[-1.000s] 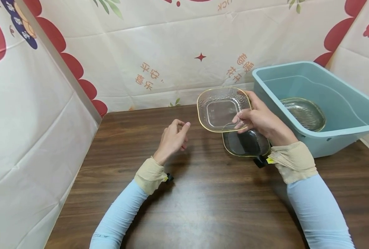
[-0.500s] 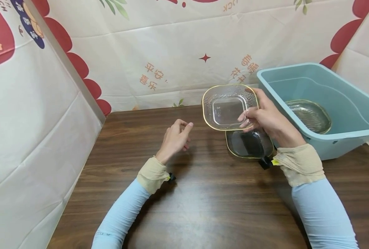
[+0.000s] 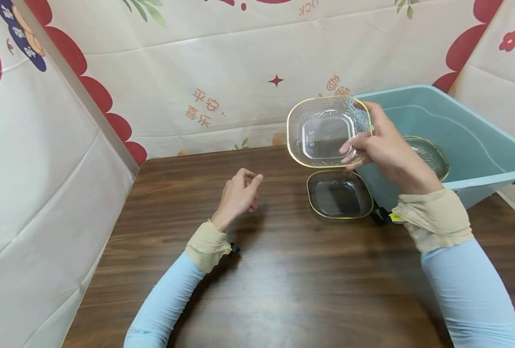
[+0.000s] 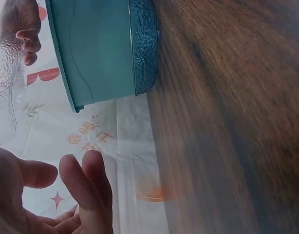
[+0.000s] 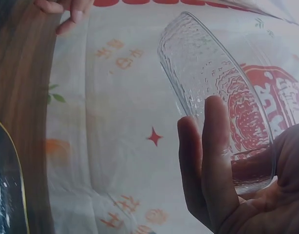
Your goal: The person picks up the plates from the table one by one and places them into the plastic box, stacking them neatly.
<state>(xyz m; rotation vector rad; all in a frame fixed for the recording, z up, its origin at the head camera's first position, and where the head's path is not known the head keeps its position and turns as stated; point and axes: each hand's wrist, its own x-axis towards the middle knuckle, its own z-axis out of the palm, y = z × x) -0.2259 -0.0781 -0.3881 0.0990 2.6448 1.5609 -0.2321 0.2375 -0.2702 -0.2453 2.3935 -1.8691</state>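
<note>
My right hand (image 3: 385,150) grips a clear, square plastic dish (image 3: 327,128) with rounded corners and a gold rim by its right side, thumb inside and fingers beneath. The dish is raised above the table, its inside tilted towards me; in the right wrist view its textured wall (image 5: 208,73) shows between thumb and fingers. Below it a second gold-rimmed dish (image 3: 340,195) stands on the table against the tub. My left hand (image 3: 237,195) hovers over the table with loosely bent fingers and holds nothing; the left wrist view shows its fingers (image 4: 88,190) apart from any object.
A pale blue tub (image 3: 479,183) stands at the right of the dark wooden table (image 3: 266,280). Inside it lies another gold-rimmed dish (image 3: 431,154), partly hidden by my right hand. Printed white cloth (image 3: 240,58) hangs behind the table and at both sides.
My right hand has lifted the clear dish up and to the right, nearer the tub, uncovering more of the dish on the table. The left hand stays nearly still.
</note>
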